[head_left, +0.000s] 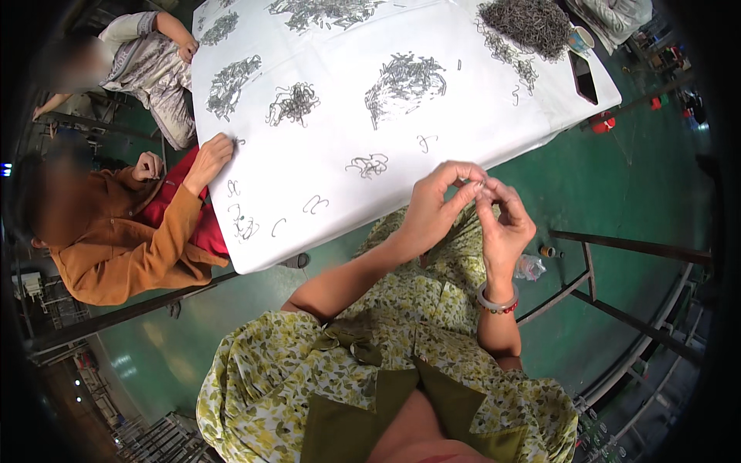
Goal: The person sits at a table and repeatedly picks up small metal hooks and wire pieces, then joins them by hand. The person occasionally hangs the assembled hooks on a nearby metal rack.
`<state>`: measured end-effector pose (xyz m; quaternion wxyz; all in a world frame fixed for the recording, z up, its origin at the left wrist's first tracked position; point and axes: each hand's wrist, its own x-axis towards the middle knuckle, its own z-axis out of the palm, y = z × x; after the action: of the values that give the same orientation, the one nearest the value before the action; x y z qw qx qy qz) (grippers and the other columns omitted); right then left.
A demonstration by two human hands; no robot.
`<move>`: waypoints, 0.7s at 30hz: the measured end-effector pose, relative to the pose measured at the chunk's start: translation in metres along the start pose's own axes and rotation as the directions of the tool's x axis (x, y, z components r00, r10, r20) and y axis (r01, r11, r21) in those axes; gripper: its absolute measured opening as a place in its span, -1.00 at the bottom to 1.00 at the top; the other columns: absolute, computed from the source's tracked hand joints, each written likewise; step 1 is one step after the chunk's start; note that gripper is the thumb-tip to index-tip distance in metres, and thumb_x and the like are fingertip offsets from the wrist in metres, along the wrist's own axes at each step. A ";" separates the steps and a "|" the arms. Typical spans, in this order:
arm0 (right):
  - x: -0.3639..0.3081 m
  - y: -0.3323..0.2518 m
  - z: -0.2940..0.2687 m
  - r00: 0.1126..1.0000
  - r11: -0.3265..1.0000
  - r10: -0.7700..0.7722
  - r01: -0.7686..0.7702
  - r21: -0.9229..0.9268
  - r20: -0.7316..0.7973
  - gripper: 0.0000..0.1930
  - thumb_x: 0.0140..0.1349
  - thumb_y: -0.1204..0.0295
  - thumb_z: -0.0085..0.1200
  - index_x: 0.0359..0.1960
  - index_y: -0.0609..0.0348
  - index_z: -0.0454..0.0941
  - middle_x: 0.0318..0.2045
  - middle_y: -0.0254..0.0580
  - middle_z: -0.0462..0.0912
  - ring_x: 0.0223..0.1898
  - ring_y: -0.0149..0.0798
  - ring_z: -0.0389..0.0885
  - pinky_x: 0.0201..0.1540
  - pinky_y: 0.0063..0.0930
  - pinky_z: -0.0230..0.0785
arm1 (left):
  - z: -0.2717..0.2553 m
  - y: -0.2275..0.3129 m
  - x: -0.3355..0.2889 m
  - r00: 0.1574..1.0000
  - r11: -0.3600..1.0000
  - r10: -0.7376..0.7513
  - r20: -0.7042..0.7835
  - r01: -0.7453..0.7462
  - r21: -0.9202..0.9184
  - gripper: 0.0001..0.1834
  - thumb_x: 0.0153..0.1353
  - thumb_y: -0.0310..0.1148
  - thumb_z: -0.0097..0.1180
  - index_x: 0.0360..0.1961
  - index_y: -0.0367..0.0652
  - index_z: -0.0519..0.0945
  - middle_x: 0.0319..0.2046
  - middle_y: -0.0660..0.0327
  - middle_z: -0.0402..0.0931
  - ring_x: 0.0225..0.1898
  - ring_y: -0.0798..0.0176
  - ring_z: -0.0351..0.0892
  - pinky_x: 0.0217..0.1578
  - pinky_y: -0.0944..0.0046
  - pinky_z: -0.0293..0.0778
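Observation:
Just off the table's near edge, my left hand [436, 204] and my right hand [507, 220] meet fingertip to fingertip. Both are closed in a pinch, and whatever sits between the fingers is too small to make out. A bangle and a beaded bracelet circle my right wrist. Nearest to my hands on the white-covered table [309, 166] lie a few thin curved dark pieces [426, 143], like bent wire hooks. To their left is a small loose heap of curved pieces [369, 165]. Farther back spreads a wide pile of short straight dark pieces [407, 83].
A big dark heap [525, 27], a paper cup [580, 38] and a phone [584, 78] occupy the far right. More piles [293, 104] lie leftward. A co-worker in a brown jacket [139, 247] reaches onto the left edge; another person [147, 69] sits beyond. Metal bars [633, 247] stand at right.

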<state>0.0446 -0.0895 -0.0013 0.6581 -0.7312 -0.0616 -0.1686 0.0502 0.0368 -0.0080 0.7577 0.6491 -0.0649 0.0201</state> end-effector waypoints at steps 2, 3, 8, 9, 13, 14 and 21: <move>0.003 0.001 -0.002 0.999 0.999 0.036 -0.035 0.022 -0.033 -0.71 0.08 0.71 0.21 -0.11 0.38 0.60 -0.38 -0.28 0.60 -0.36 -0.50 0.47 -0.28 -0.65 0.34 | 0.000 0.008 0.000 0.999 0.998 -0.011 -0.031 0.013 0.058 -0.88 0.30 -0.52 0.05 -0.16 -0.30 0.52 -0.21 0.19 0.59 -0.13 0.37 0.55 -0.06 0.35 0.47; 0.007 0.002 -0.002 0.997 0.998 0.054 -0.052 0.035 -0.054 -0.70 0.09 0.71 0.21 -0.09 0.39 0.60 -0.37 -0.28 0.60 -0.35 -0.50 0.48 -0.29 -0.64 0.35 | -0.001 0.009 0.001 1.000 0.998 0.003 -0.028 -0.001 0.071 -0.87 0.30 -0.52 0.04 -0.15 -0.30 0.52 -0.20 0.19 0.59 -0.13 0.38 0.54 -0.06 0.35 0.47; 0.088 0.026 0.003 0.957 0.960 0.265 -0.250 -0.123 0.118 -0.75 0.31 0.42 0.04 -0.12 0.35 0.63 -0.46 -0.22 0.65 -0.46 -0.52 0.53 -0.44 -0.67 0.34 | -0.006 0.017 0.000 0.999 0.995 -0.040 -0.026 0.042 0.094 -0.88 0.30 -0.53 0.06 -0.16 -0.29 0.54 -0.23 0.23 0.59 -0.14 0.43 0.53 -0.06 0.40 0.43; 0.110 0.045 0.013 0.945 0.954 0.276 -0.247 -0.173 0.174 -0.74 0.31 0.39 0.04 -0.15 0.34 0.64 -0.45 -0.20 0.66 -0.48 -0.52 0.52 -0.45 -0.65 0.33 | -0.006 0.015 0.000 0.997 0.993 -0.068 -0.022 0.070 0.092 -0.88 0.30 -0.53 0.06 -0.16 -0.29 0.54 -0.23 0.23 0.59 -0.15 0.43 0.53 -0.07 0.41 0.43; 0.175 0.133 0.067 0.958 0.769 0.136 0.059 -0.637 0.254 -0.80 0.18 0.43 0.12 -0.25 0.31 0.66 -0.37 0.13 0.66 -0.41 0.02 0.63 -0.29 -0.23 0.45 | -0.009 0.003 -0.001 0.999 0.989 -0.028 -0.036 0.033 0.141 -0.88 0.29 -0.56 0.07 -0.17 -0.32 0.57 -0.22 0.19 0.58 -0.15 0.41 0.52 -0.07 0.42 0.41; 0.177 0.141 0.077 0.963 0.740 0.101 0.095 -0.666 0.249 -0.83 0.14 0.47 0.11 -0.30 0.31 0.66 -0.35 0.15 0.64 -0.35 0.06 0.62 -0.25 -0.19 0.45 | -0.010 0.004 -0.002 0.999 0.988 -0.031 -0.032 0.035 0.148 -0.88 0.29 -0.57 0.07 -0.17 -0.32 0.57 -0.22 0.19 0.58 -0.15 0.40 0.51 -0.07 0.41 0.41; 0.173 0.146 0.101 0.957 0.691 0.037 0.185 -0.699 0.289 -0.88 0.00 0.65 0.04 -0.43 0.31 0.62 -0.36 0.13 0.60 -0.23 0.12 0.59 -0.14 -0.10 0.45 | -0.017 0.006 -0.006 0.999 0.993 -0.023 -0.035 0.027 0.115 -0.88 0.28 -0.58 0.07 -0.18 -0.33 0.58 -0.22 0.18 0.57 -0.15 0.38 0.51 -0.08 0.39 0.40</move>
<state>0.2686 -0.0310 -0.0901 0.2963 -0.9430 -0.1130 -0.1006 0.0449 0.0549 -0.0053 0.7200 0.6922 -0.0426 0.0255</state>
